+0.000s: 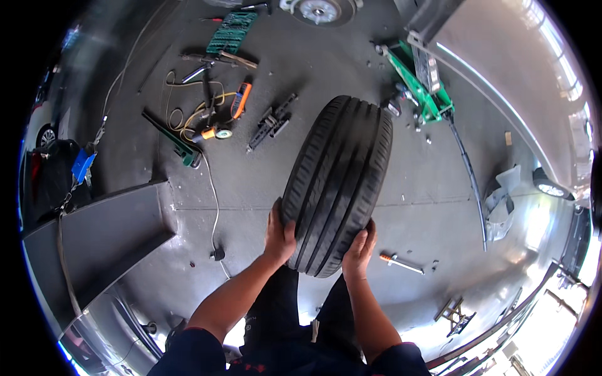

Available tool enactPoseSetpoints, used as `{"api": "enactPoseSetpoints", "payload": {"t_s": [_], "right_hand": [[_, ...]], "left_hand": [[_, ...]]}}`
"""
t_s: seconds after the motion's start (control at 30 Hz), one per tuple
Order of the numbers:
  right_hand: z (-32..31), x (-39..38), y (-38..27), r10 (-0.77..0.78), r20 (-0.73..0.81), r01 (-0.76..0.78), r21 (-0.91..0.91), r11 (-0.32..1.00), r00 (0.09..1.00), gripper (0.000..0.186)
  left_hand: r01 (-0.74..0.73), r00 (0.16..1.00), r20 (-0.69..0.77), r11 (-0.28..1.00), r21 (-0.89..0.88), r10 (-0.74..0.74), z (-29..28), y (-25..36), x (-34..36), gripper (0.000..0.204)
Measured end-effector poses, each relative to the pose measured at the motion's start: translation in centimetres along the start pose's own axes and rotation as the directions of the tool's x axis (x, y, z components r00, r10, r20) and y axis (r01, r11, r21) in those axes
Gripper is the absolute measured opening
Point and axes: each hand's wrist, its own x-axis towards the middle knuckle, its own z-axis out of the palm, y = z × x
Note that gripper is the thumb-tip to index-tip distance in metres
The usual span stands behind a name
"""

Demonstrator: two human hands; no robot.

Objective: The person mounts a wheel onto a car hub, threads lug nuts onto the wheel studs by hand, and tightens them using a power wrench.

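Note:
A black car tyre (338,188) stands on its tread in front of me, leaning a little to the right at its far end. My left hand (280,235) grips its left sidewall near the bottom, with the thumb on the tread. On the opposite side, my right hand (359,252) holds the right sidewall, thumb also on the tread edge. The fingertips of both hands are partly hidden behind the tyre. Whether the tyre touches the floor cannot be made out.
Left lie a green socket tray (231,32), an orange meter (241,101), a small angle grinder (212,133), a green pipe wrench (182,149) and a scissor jack (272,122). Right are a green floor jack (423,88) and an orange-handled tool (401,263). A brake disc (320,10) shows far ahead.

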Motion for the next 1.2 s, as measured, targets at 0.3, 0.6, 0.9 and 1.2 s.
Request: {"api": "enactPoseSetpoints", "payload": {"t_s": [0.3, 0.6, 0.9, 1.2], "right_hand": [[9.5, 14.4, -11.3, -0.144, 0.019, 0.145, -0.127, 0.981, 0.989, 0.081], [18.2, 36.3, -23.5, 0.002, 0.284, 0.133, -0.456, 0.880, 0.959, 0.081], [19.2, 49.3, -25.4, -0.491, 0.384, 0.558, -0.079, 0.826, 0.782, 0.055], [7.2, 44.8, -12.3, -0.184, 0.276, 0.228, -0.137, 0.964, 0.943, 0.062]], "left_hand": [[0.002, 0.998, -0.068, 1.000, 0.005, -0.001, -5.0, 7.0, 20.1, 0.097], [-0.123, 0.976, -0.123, 0.923, 0.365, 0.179, -4.7, 13.9, 24.6, 0.103], [0.239, 0.878, -0.464, 0.948, 0.209, -0.119, -4.7, 22.7, 41.7, 0.077], [0.346, 0.855, -0.483, 0.901, 0.261, -0.188, -8.9, 21.8, 58.6, 0.066]]}}
